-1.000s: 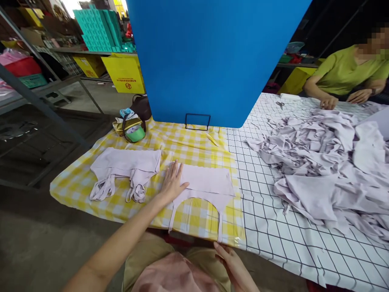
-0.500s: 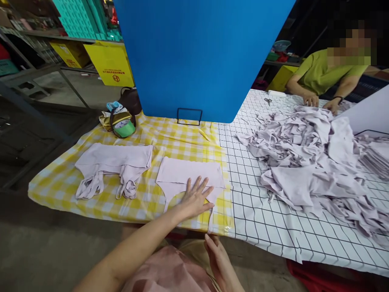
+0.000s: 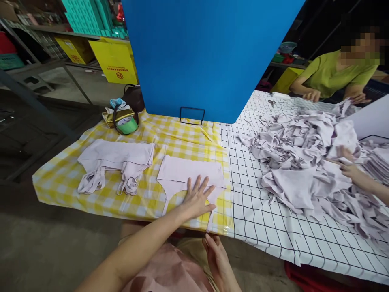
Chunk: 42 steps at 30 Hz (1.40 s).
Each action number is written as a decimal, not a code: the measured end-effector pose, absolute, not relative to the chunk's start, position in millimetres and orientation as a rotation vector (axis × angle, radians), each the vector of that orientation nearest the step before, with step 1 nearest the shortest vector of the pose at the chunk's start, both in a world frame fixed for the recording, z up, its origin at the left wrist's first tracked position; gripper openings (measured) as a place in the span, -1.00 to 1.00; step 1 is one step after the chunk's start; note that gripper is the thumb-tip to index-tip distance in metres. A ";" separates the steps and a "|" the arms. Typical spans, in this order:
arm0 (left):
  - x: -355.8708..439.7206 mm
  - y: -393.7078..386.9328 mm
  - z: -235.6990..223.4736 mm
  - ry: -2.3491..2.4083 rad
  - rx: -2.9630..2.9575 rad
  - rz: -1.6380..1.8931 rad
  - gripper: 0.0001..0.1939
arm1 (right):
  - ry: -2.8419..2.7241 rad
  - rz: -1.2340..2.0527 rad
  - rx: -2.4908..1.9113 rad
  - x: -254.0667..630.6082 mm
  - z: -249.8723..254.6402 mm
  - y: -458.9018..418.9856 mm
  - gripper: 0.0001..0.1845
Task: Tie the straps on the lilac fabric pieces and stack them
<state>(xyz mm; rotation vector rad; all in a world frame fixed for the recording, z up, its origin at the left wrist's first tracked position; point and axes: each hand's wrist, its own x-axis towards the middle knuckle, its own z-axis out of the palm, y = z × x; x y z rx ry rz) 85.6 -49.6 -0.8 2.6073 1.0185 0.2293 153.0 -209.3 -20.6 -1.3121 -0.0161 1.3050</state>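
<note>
A pale lilac camisole (image 3: 179,170) lies flat on the yellow checked cloth, its straps towards me. My left hand (image 3: 196,198) presses on its lower right part with the fingers spread. At the table's front edge my right hand (image 3: 216,255) has its fingers closed at the end of the right strap (image 3: 210,219), which is drawn out straight. The fingertips partly hide that strap end. To the left rests a neat stack of similar camisoles (image 3: 117,153), their straps bunched at the front.
A large heap of lilac garments (image 3: 304,142) covers the right side. Another person's hand (image 3: 351,168) reaches into it from the right; a co-worker in green (image 3: 328,75) sits behind. A blue board (image 3: 209,61) in a wire stand, scissors (image 3: 271,103) and green tape (image 3: 127,125) are further back.
Another person's hand has come in over the heap from the right. The co-worker in green has drawn their hands apart, lifting a piece of cloth. My hands have hardly moved.
</note>
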 end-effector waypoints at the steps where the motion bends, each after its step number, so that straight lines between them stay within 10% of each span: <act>1: 85.6 -49.8 -1.1 1.017 2.614 0.235 -0.28 | -0.021 1.325 -1.291 149.7 -23.1 -207.9 -0.63; 11: 85.5 -50.0 -3.4 1.039 2.655 0.217 -0.19 | -0.608 1.395 -1.589 168.0 0.5 -231.2 -0.51; 21: 85.3 -48.1 -3.2 1.014 2.638 0.205 -0.16 | -1.795 0.441 -1.940 238.5 91.9 -240.6 -0.66; 29: 84.7 -47.4 2.5 1.002 2.558 0.209 -0.23 | -1.687 -0.017 -2.060 257.6 127.7 -204.8 -0.62; 42: 100.3 -72.0 91.6 0.537 1.399 0.326 -0.61 | -1.812 0.416 -1.972 253.3 113.2 -136.9 -0.73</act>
